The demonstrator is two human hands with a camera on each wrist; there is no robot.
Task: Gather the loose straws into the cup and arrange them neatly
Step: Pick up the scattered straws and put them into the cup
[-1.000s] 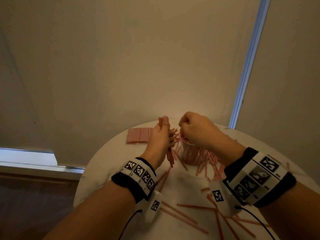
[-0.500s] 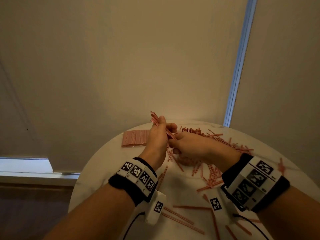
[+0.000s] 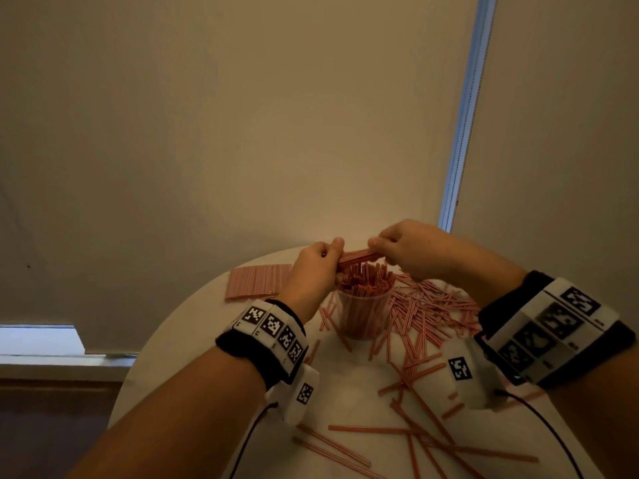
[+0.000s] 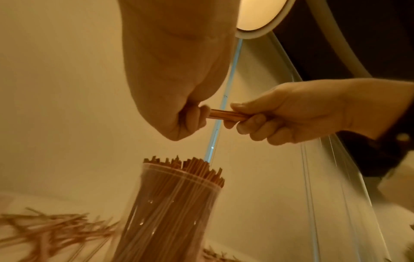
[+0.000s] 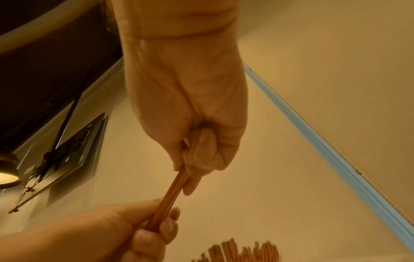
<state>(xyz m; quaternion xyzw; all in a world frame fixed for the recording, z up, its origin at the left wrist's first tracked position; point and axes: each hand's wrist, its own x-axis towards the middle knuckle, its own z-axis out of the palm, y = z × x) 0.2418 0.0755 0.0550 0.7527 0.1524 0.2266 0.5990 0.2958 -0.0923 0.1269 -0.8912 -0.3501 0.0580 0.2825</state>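
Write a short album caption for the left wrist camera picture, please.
Both hands, left hand and right hand, hold a small bundle of straws level above the straw-filled clear cup.

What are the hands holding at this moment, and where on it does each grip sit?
A small bundle of straws, held level above the cup. The left hand grips one end, the right hand the other.

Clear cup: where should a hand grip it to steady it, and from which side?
Grip the clear cup round its mid wall, from the near left. Straws stick out past the rim, and the loose pile crowds its right side, so a top or right approach would likely snag.
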